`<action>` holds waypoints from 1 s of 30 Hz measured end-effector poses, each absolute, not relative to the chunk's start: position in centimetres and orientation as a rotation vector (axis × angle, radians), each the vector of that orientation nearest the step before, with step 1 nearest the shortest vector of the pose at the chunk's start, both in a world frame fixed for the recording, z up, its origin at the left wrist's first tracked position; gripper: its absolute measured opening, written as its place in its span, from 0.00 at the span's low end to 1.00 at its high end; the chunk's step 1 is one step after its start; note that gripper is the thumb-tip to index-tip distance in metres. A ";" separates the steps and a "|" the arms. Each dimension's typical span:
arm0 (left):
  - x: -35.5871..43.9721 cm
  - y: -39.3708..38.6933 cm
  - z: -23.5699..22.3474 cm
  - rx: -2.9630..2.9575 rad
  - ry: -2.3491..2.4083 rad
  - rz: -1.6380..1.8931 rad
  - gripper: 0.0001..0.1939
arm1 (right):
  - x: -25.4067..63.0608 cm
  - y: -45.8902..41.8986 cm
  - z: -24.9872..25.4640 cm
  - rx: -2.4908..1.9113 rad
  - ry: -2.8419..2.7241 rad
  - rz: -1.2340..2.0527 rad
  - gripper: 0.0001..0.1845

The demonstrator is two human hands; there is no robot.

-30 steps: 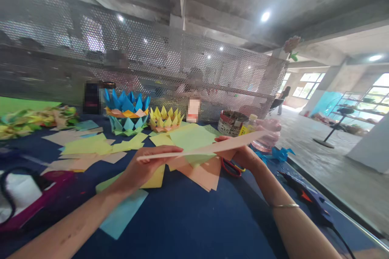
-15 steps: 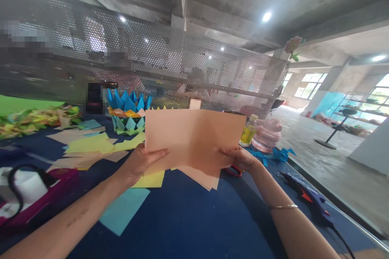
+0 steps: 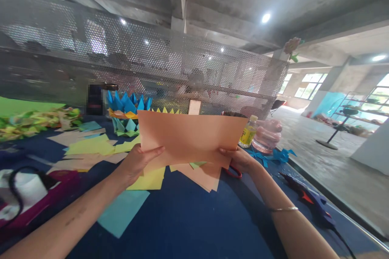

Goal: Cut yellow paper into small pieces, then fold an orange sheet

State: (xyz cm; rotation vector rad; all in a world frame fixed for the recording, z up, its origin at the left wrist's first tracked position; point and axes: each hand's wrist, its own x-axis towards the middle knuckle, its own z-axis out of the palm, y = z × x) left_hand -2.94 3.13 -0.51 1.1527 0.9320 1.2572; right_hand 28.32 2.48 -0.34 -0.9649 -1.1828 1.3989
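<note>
I hold an orange sheet of paper [image 3: 190,137] upright in front of me, above the blue table [image 3: 194,218]. My left hand [image 3: 135,164] pinches its lower left edge, thumb on the near face. My right hand [image 3: 241,158] pinches its lower right corner. Beneath the sheet lies a stack of orange, yellow and green paper squares [image 3: 200,176]. Red-handled scissors [image 3: 234,172] lie just under my right hand.
Folded paper crowns [image 3: 127,115] stand at the back left, loose coloured sheets [image 3: 91,145] spread left of my hands. A bottle [image 3: 247,131] and pink jug [image 3: 267,135] stand right. A glue gun [image 3: 310,204] lies near the right table edge. A perforated metal screen [image 3: 152,60] closes the back.
The orange sheet, held flat and edge-on a second ago, has been tipped upright to face me. Both hands kept hold of it.
</note>
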 end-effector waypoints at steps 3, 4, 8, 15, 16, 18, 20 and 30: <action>-3.0 3.1 -0.5 1.150 0.946 1.257 0.24 | 28.3 2.6 -0.5 -0.970 -1.191 1.374 0.22; -3.0 3.2 -0.6 1.155 0.952 1.254 0.24 | 28.3 2.7 -0.5 -0.972 -1.195 1.372 0.22; -3.1 3.8 -1.4 1.196 0.993 1.230 0.25 | 28.4 2.7 -0.7 -0.979 -1.203 1.355 0.22; -3.5 4.8 -2.1 1.211 1.087 1.278 0.25 | 27.9 2.4 -0.4 -0.987 -1.246 1.362 0.22; -3.6 4.8 -2.1 1.214 1.095 1.276 0.25 | 27.8 2.3 -0.3 -0.991 -1.251 1.365 0.22; -3.7 4.8 -2.1 1.224 1.110 1.241 0.24 | 27.6 2.2 -0.2 -1.003 -1.263 1.373 0.23; -3.7 4.7 -2.1 1.230 1.123 1.219 0.22 | 27.5 2.1 -0.2 -1.019 -1.277 1.377 0.24; -3.6 4.7 -2.3 1.207 1.130 1.226 0.21 | 27.6 2.5 -0.7 -1.090 -1.288 1.307 0.21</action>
